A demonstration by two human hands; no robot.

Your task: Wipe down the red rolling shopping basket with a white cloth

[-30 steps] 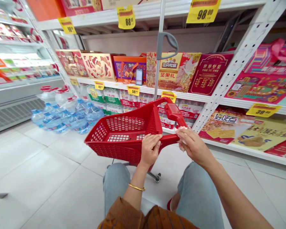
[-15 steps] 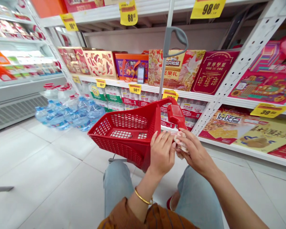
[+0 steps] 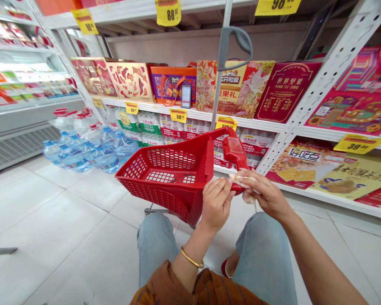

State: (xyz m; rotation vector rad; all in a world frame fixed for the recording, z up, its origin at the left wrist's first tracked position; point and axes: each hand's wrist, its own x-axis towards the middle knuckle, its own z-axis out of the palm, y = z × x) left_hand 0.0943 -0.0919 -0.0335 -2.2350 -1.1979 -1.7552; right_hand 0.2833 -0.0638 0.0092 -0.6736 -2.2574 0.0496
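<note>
A red plastic shopping basket cart [image 3: 165, 178] stands in front of my knees, its basket bare inside, with a grey pull handle [image 3: 231, 46] rising from its back. My right hand [image 3: 266, 195] is closed around a crumpled white wipe [image 3: 246, 182] at the cart's near right rim, just below the red handle block [image 3: 235, 150]. My left hand [image 3: 216, 204] is beside it, fingers pinching the edge of the same wipe. A gold bangle sits on my left wrist.
Shelving [image 3: 285, 123] with red and gold gift boxes and yellow price tags runs across the back and right. Shrink-wrapped bottled water packs [image 3: 165, 127] fill the lower shelf, and large water jugs [image 3: 85, 148] stand on the floor at left. A chiller cabinet [image 3: 22, 101] is far left.
My left hand left the cart's rim and came over to the wipe in my right hand. Both hands stay at the cart's near right corner; the view shifted slightly.
</note>
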